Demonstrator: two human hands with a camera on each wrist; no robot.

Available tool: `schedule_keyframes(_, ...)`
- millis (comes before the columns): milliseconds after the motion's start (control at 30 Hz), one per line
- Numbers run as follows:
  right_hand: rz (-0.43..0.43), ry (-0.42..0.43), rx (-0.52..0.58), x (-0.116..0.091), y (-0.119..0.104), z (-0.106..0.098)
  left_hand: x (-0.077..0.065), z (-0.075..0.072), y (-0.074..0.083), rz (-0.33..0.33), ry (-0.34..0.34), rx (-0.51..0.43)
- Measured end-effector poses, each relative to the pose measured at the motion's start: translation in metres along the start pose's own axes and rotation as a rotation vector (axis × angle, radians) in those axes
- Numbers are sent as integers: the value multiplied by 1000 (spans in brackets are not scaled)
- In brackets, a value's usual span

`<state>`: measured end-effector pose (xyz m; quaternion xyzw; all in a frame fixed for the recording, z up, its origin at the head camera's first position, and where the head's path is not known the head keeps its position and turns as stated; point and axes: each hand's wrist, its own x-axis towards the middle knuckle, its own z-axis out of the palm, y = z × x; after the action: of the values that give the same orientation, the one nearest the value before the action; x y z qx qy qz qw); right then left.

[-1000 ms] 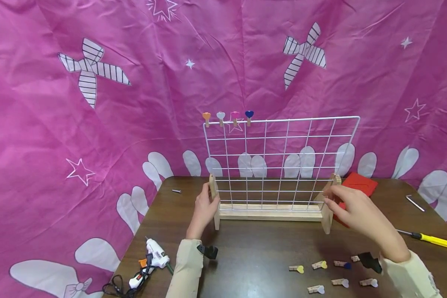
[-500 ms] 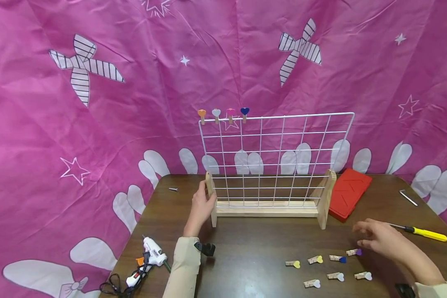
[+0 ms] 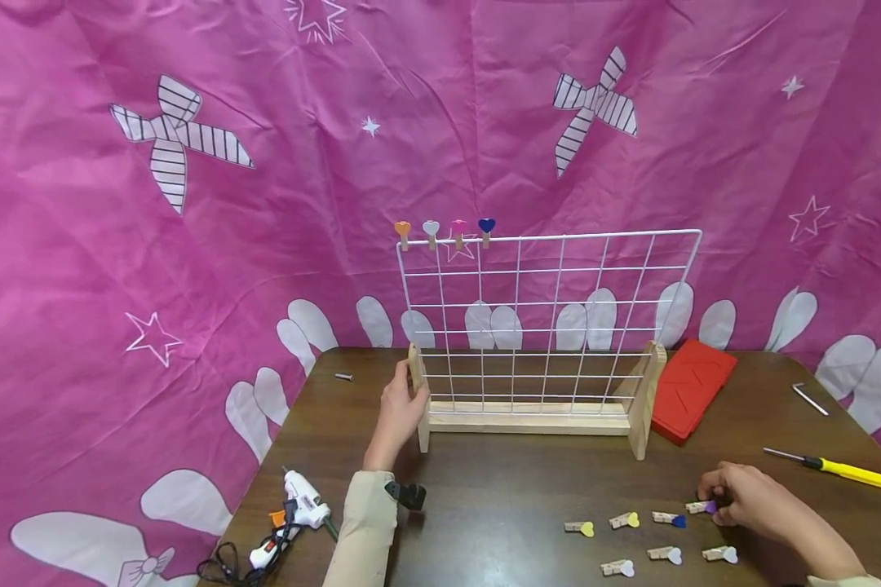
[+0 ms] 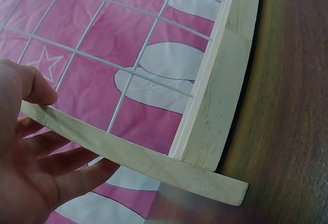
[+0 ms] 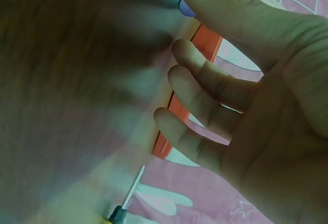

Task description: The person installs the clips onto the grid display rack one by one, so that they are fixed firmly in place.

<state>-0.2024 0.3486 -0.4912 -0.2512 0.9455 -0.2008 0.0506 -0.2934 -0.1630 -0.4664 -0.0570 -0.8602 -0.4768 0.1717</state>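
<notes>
Out front of the wire rack, toward its right end, the right hand is down at the purple-hearted clip, which lies loose on the table. I'd call this the pick-up step, seeing as four clips sit on the rack's top bar, left end. Next move probably wants a firm thumb-and-finger pinch and a straight lift, without bumping the blue-hearted clip just beside it.

Pose-wise, that hand reaches in low, index on the rack's side of the clip and thumb on the near side. Can't tell if they've actually closed on it, since the index is hidden in the right wrist view. Other three fingers are apart and loosely bent.

Left hand is clamped round the rack's left post, thumb inside, fingers outside, so I guess it's bracing the thing.
</notes>
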Motion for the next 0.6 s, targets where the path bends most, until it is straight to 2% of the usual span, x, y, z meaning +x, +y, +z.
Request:
schedule_keyframes(333,38,-10,42,-4,-2,0,-2,1,2,-2,0,0)
schedule_keyframes(467,-31,80,67,-4,-6,-4,-3,1,3,-7,-4,-2)
schedule_keyframes(600,-155,231,93,2,-20,-16,-2,0,3,0,1,-5)
